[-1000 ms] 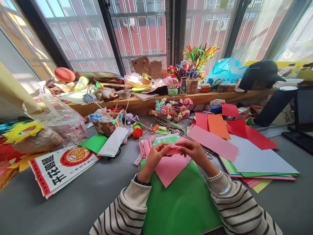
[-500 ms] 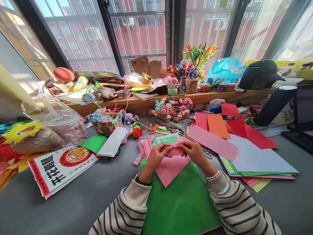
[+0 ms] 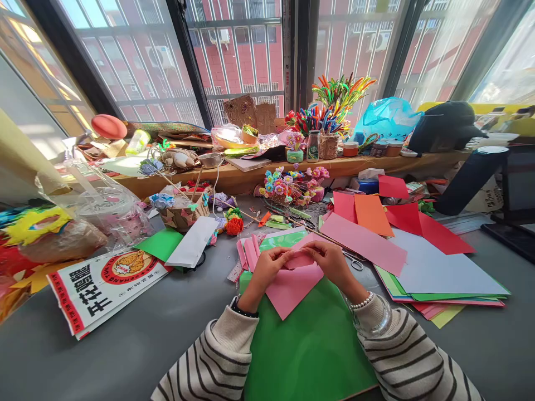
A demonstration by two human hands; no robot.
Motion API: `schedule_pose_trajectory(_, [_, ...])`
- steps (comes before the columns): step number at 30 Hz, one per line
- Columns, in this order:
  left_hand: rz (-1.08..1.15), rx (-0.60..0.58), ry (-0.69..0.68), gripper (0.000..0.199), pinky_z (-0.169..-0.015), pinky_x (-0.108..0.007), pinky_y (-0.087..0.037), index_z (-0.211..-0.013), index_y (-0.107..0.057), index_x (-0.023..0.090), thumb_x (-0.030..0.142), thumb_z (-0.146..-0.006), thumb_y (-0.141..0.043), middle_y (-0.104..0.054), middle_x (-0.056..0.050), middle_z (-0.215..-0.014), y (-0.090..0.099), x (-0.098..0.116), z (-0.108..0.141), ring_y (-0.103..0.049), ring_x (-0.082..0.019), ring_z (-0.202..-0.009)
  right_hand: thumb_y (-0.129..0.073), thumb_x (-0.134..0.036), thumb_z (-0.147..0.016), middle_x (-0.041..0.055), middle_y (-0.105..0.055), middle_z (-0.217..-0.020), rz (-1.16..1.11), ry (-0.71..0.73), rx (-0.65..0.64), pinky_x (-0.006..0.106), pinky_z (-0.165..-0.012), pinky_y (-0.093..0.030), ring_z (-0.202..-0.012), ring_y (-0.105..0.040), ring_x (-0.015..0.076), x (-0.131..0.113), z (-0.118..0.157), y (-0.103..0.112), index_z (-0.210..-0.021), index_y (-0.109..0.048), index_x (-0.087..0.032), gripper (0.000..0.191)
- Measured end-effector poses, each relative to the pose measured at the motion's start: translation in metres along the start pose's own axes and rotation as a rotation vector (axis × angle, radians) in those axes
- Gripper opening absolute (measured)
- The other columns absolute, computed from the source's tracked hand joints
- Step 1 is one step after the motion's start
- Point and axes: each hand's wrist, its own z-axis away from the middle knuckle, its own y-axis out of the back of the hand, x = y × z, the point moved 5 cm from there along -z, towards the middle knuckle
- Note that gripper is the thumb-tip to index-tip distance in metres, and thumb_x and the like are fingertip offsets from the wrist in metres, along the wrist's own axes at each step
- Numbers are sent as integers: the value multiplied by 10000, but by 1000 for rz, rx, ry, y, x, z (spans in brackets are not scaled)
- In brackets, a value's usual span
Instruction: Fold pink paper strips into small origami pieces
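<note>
Between both hands, above the green mat (image 3: 309, 345), is a small folded piece of pink paper (image 3: 299, 259). My left hand (image 3: 268, 271) pinches its left end between thumb and fingers. At the other end, my right hand (image 3: 333, 263) grips the same piece, thumb and fingertips closed on it. Under the fingers lies a larger pink sheet (image 3: 288, 292), one corner pointing toward me. Folded pink strips (image 3: 249, 252) rest just beyond my left hand.
Scissors (image 3: 356, 264) lie right of my right hand. Farther right are stacked coloured sheets (image 3: 451, 267) and a long pink sheet (image 3: 363, 242). A printed paper bag (image 3: 112, 284) lies left. Craft flowers (image 3: 288, 186) stand behind.
My right hand has shifted slightly left, toward my left hand, and its fingers have moved on the folded pink paper. My left hand has barely moved.
</note>
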Motion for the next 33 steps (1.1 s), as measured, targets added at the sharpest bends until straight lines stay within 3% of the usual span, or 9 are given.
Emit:
schedule_pose_trajectory(12, [-181, 65, -139, 208, -548, -224, -419, -739, -651, 167, 335, -671, -550, -637, -31, -702, 3, 0, 0, -536, -144, -605, -465, -224, -755, 19, -627, -635, 94, 2, 22, 222, -499, -385, -543, -523, 129, 0, 1, -3, -710, -616, -167, 168])
schedule_pose_trajectory(19, [-261, 83, -229, 184, -561, -225, -415, -726, -647, 178, 314, -697, -527, -638, -27, -687, 0, 8, 5, -552, -157, -638, -494, -234, -747, 23, -616, -702, 26, 68, -21, 220, -569, -415, -643, -549, 135, -6, 3, -5, -723, -583, -168, 114])
schedule_pose_trajectory(28, [-269, 115, -252, 155, -569, -206, -427, -716, -647, 172, 279, -697, -536, -654, -18, -703, -1, 11, 8, -571, -147, -658, -514, -205, -731, -2, -572, -591, 96, 48, 12, 202, -502, -378, -544, -503, 112, -6, 3, -3, -633, -553, -157, 115])
schedule_pose_trajectory(33, [-251, 166, -231, 150, -546, -205, -432, -682, -651, 169, 291, -670, -564, -651, -14, -664, 3, 9, 6, -569, -145, -627, -553, -264, -701, 8, -597, -587, 30, -36, 61, 207, -494, -389, -534, -522, 121, -2, 2, 1, -625, -583, -156, 135])
